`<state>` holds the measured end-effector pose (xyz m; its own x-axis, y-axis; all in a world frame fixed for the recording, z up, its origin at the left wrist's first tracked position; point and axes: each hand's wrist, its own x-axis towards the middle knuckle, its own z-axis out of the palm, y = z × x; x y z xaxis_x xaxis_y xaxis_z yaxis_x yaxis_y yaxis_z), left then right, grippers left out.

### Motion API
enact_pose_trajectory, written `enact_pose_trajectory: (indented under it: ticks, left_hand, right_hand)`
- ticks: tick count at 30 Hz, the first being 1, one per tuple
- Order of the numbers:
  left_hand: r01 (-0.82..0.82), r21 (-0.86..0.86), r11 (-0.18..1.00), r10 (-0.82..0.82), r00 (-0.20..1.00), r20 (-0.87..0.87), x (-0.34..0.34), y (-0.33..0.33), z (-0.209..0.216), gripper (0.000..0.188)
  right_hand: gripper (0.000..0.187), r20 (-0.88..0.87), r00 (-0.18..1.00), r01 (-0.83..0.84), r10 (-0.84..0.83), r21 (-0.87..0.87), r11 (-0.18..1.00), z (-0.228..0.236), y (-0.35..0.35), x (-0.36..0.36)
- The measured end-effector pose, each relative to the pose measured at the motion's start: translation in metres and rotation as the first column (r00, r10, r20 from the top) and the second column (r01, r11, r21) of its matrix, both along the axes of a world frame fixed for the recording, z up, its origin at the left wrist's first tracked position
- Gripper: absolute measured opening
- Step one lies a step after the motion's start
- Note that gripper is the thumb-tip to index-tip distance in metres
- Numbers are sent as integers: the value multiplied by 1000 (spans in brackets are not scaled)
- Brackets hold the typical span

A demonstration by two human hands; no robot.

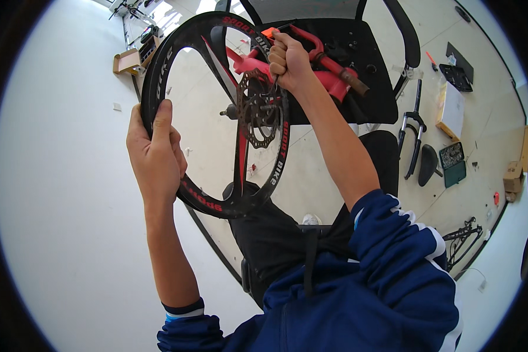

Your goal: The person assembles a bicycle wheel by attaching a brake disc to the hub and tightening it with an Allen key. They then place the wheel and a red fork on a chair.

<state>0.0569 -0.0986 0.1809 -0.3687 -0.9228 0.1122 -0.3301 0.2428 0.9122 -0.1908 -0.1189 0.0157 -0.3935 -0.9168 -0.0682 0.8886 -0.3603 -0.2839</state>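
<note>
A black bicycle wheel (214,206) with a few broad spokes and red lettering stands tilted in front of me, its lower part at my knee. My left hand (152,149) is closed on the left side of the rim, thumb on the near face. At the hub sits a brown, rusty-looking brake disc (253,120). Just above the disc my right hand (288,61) is a fist round a tool with an orange end (268,32). A thin metal part runs from the fist down to the disc's upper right edge; the tool's exact kind is hidden by my fingers.
Beyond the wheel, a black chair (378,108) bears a red bicycle frame (331,85) and small parts. On the floor to the right lie a black fork (415,123), a saddle (428,161) and a green case (454,174). A white wall (58,193) stands close on the left.
</note>
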Motion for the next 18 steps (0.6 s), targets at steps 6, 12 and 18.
enact_pose_trajectory:
  ticks: [6, 12, 18]
  left_hand:
    - [3, 1, 1000, -3, 1000, -4, 3, -1, -2, 24]
    - [8, 3, 1000, -8, 1000, -4, 1, 2, -2, 24]
    - [4, -6, 1000, -4, 1000, 7, -1, 7, -1, 23]
  right_hand:
    - [43, -119, 993, -10, 23, 112, 994, 6, -2, 3]
    - [37, -321, 943, -30, 90, 187, 982, 24, -8, 5]
    - [31, -387, 918, 35, 83, 288, 957, 31, -16, 9]
